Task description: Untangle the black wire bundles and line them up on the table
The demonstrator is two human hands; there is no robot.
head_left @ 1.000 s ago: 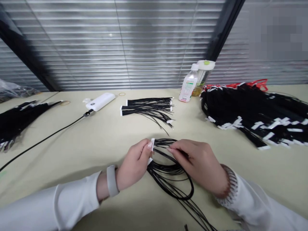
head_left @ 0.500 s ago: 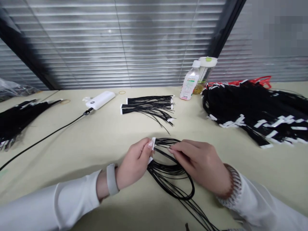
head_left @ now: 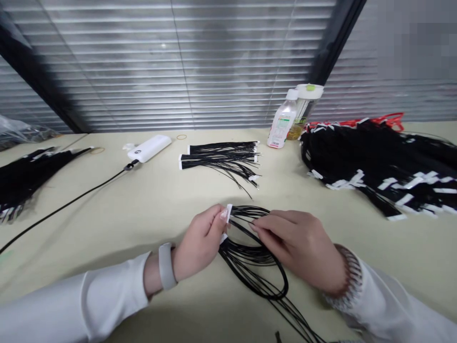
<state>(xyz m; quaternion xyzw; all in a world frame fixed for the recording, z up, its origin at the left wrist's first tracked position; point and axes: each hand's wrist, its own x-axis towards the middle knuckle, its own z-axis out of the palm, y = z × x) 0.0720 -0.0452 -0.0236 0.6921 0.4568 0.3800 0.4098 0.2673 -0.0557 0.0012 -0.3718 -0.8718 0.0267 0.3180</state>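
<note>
My left hand (head_left: pixel 202 238) is closed on a black wire harness (head_left: pixel 253 288), its thumb pressed against a white connector (head_left: pixel 229 212). A second white end piece (head_left: pixel 223 237) pokes out below the thumb. From these the black wires loop to the right and trail down toward the front edge of the view. My right hand (head_left: pixel 296 243) is closed, thumb and forefinger pinching a thin black wire just right of the connector. Its other fingers curl in over the loop and hide part of it. Whether that wire sits in the connector I cannot tell.
Several short wire harnesses (head_left: pixel 221 155) lie behind my hands. A large harness pile (head_left: pixel 378 152) sits right, another bundle (head_left: pixel 32 176) left. A white power bank (head_left: pixel 150 148) trails a black cable (head_left: pixel 71 206). A bottle (head_left: pixel 283 121) and a lidded cup (head_left: pixel 307 107) stand at the back.
My right hand has shifted slightly right and down, its fingertips a little farther from the connector. My left hand keeps its grip nearly unmoved.
</note>
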